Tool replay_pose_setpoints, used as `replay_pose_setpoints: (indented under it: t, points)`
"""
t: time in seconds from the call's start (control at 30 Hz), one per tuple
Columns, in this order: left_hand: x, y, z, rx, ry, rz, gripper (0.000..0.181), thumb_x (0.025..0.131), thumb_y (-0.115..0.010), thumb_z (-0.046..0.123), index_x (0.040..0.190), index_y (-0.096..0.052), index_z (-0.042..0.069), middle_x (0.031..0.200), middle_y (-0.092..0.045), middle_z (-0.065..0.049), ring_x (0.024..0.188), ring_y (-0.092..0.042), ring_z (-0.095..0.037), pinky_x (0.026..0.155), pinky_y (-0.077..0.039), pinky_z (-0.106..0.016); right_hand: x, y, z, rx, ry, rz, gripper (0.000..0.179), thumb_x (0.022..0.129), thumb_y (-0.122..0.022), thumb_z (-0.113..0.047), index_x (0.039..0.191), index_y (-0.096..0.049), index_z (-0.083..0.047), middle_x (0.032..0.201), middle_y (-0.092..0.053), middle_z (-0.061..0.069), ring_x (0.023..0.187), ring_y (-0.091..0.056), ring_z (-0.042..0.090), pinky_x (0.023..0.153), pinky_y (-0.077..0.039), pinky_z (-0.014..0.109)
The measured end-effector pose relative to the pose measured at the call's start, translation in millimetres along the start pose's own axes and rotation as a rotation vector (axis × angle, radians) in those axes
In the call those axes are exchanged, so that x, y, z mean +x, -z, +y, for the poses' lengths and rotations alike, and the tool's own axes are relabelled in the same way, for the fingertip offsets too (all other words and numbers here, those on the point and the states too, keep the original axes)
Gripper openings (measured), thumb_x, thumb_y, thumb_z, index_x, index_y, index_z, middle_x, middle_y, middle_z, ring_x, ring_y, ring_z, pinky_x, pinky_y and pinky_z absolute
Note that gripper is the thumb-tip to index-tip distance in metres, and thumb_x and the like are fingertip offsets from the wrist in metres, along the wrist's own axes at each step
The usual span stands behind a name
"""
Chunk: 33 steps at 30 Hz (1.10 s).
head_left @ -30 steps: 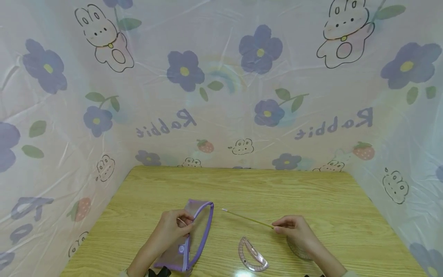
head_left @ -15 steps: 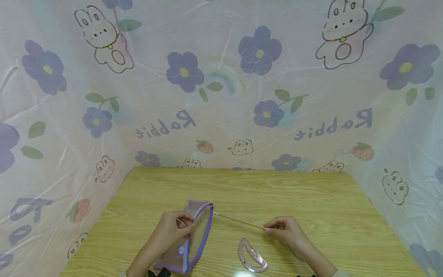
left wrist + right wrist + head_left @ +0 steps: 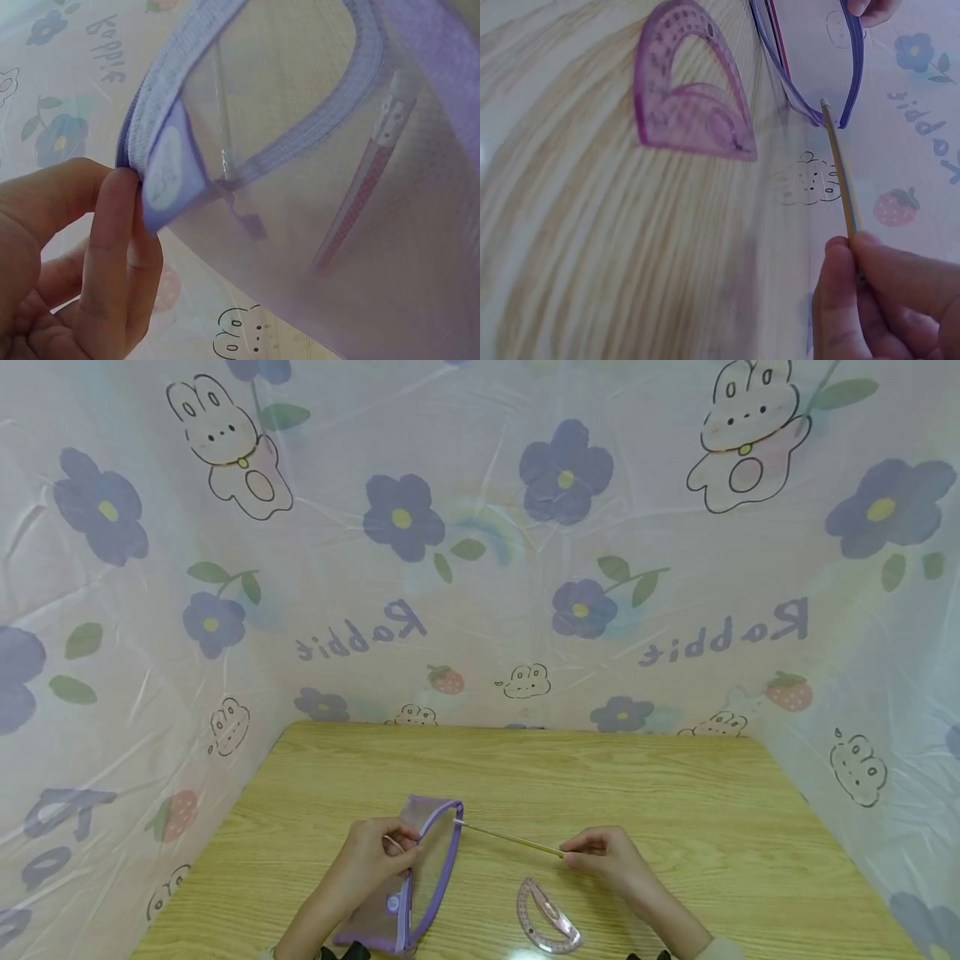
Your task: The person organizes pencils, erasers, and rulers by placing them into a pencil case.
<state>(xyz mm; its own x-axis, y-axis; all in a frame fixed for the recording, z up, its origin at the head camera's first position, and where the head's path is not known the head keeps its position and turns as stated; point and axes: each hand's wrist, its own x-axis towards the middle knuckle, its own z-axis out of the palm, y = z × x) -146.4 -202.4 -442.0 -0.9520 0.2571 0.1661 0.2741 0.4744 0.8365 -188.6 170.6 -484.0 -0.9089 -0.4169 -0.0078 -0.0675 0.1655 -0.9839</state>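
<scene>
A purple-trimmed, see-through mesh pencil case [image 3: 375,914] stands with its zipped mouth spread. My left hand [image 3: 382,847] pinches the edge of that mouth between thumb and fingers; the left wrist view shows the grip beside a pale label tab [image 3: 166,171]. My right hand [image 3: 611,860] holds a yellow pencil [image 3: 517,838] near one end, its white-tipped end pointing left at the upper corner of the mouth. In the left wrist view, the tip of this pencil [image 3: 223,112] shows within the opening. A pink pencil [image 3: 360,176] with a white eraser lies inside the case.
A clear pinkish protractor [image 3: 547,917] lies flat on the wooden table [image 3: 600,777], between the case and my right forearm. Patterned curtain sheeting [image 3: 480,568] with rabbits and flowers encloses the table at the back and both sides.
My right hand has moved left with the pencil, bringing its white-tipped end from short of the case to the mouth's edge. My left hand keeps its hold on the case.
</scene>
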Motion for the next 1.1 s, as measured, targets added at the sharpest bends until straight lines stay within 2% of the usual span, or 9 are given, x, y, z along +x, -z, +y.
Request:
replay_pose_setpoints:
  t: [0.33, 0.5, 0.7, 1.1]
  points:
    - [0.4, -0.1, 0.1, -0.007, 0.0, -0.003, 0.008, 0.088, -0.072, -0.003, 0.094, -0.069, -0.007, 0.081, -0.067, -0.014, 0.061, -0.066, -0.01, 0.055, -0.059, -0.022, 9.1, -10.3, -1.1, -0.008, 0.014, -0.008, 0.021, 0.091, -0.072, -0.002, 0.103, -0.068, 0.015, 0.099, -0.071, 0.022, 0.085, -0.069, 0.026, 0.073, -0.06, 0.028]
    - [0.7, -0.5, 0.1, -0.003, 0.005, -0.003, 0.009, 0.088, -0.072, -0.003, 0.094, -0.069, -0.008, 0.081, -0.067, -0.014, 0.061, -0.066, -0.01, 0.054, -0.058, -0.022, 12.1, -14.1, -2.4, 0.018, -0.015, -0.004, 0.021, 0.091, -0.071, -0.001, 0.104, -0.068, 0.016, 0.099, -0.07, 0.023, 0.088, -0.07, 0.03, 0.075, -0.061, 0.031]
    - [1.2, -1.3, 0.5, 0.008, 0.019, 0.005, 0.008, 0.088, -0.073, -0.002, 0.094, -0.07, -0.007, 0.081, -0.067, -0.011, 0.061, -0.066, -0.011, 0.054, -0.058, -0.021, 14.7, -19.2, -2.6, 0.033, -0.003, 0.001, 0.021, 0.09, -0.072, 0.001, 0.102, -0.067, 0.017, 0.098, -0.07, 0.026, 0.087, -0.07, 0.033, 0.077, -0.061, 0.036]
    - [1.3, -2.3, 0.7, 0.026, 0.011, 0.007, 0.01, 0.088, -0.074, 0.001, 0.094, -0.07, -0.006, 0.08, -0.067, -0.01, 0.061, -0.066, -0.01, 0.055, -0.058, -0.02, 22.6, -29.3, -5.3, 0.014, -0.031, 0.024, 0.02, 0.09, -0.072, 0.001, 0.102, -0.068, 0.017, 0.097, -0.071, 0.022, 0.086, -0.07, 0.032, 0.074, -0.061, 0.032]
